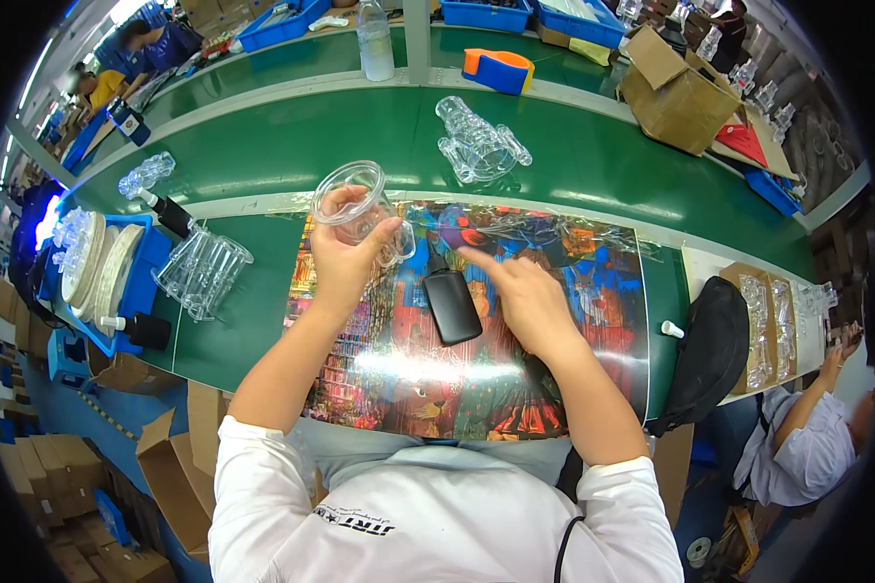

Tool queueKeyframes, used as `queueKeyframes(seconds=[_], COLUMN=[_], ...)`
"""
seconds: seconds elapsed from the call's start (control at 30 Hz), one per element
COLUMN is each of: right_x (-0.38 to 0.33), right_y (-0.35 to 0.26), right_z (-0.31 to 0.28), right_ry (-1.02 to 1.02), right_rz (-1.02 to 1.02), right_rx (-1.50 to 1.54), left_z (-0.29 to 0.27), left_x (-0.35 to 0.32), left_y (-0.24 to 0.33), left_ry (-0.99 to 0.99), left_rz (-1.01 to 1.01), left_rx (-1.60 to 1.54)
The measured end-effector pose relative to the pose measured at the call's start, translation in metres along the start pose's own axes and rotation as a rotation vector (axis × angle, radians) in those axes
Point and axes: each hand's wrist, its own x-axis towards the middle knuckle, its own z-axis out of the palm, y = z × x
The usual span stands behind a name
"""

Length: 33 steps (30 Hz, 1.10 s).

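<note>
My left hand point(345, 255) is closed around a clear plastic cup-shaped part point(357, 199) with a round rim, raised above a glossy printed mat point(389, 389). Over the middle of the mat is my right hand point(533, 303), its index finger stretched out and the other fingers partly curled, with nothing visible in it. That fingertip is close to the narrow upper end of a black rectangular object point(453, 307) with rounded corners. I cannot tell whether it touches. Farther away, a clear plastic piece with knobbly arms point(478, 141) lies on the green table point(292, 175).
Left: a clear pitcher-like part point(204, 272), black bottles point(146, 330), and a blue bin point(151, 257) holding white rolls. Right: a black pouch point(715, 340), a small white cap point(671, 329) and boxed clear parts point(763, 321). Beyond: a tape dispenser point(498, 71), water bottle point(374, 44) and carton point(676, 92). Other people sit nearby.
</note>
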Motion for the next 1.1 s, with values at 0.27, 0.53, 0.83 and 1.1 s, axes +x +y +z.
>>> queueKeyframes(seconds=[0.27, 0.53, 0.83, 1.1], right_x=[-0.004, -0.004, -0.007, -0.010], right_y=[-0.014, -0.003, 0.005, 0.004], right_z=[0.007, 0.015, 0.014, 0.009], right_ry=[0.260, 0.359, 0.549, 0.562], right_rz=[-0.165, 0.177, 0.214, 0.199], right_rx=[0.660, 1.154, 1.223, 0.853], left_z=[0.030, 0.045, 0.067, 0.096], left_x=[-0.024, 0.067, 0.202, 0.206], left_y=[0.040, 0.005, -0.138, -0.155], left_ry=[-0.458, -0.685, -0.132, -0.164], left_rz=[0.026, -0.178, -0.441, -0.492], left_rx=[0.280, 0.190, 0.895, 1.013])
